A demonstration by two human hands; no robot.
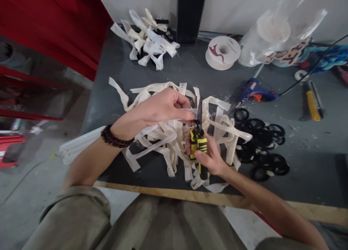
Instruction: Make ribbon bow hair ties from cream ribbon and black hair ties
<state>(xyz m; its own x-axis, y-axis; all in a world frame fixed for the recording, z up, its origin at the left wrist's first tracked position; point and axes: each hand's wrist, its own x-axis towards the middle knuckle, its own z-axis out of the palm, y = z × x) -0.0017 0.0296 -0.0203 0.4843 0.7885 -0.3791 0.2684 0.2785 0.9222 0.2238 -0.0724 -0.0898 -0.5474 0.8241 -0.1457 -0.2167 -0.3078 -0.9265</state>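
My left hand [174, 107] pinches a white ribbon [185, 111] between thumb and fingers. In my right hand [210, 155] are yellow-and-black scissors [200, 143], their blades pointing away from me. The blades meet the ribbon at my left fingertips; whether they are closed through it I cannot tell. Beneath both hands spreads a loose pile of cream ribbon strips [163, 137], some with printed letters. Black ring-shaped hair ties [277, 163] lie heaped to the right of the pile.
Tied ribbon pieces [152, 43] lie at the back left. Behind stand a ribbon spool [223, 52] and a plastic-wrapped roll [268, 36]. On the right are a blue glue gun [257, 90] with a cord and a yellow utility knife [314, 101]. The wooden table edge [176, 194] is nearest me.
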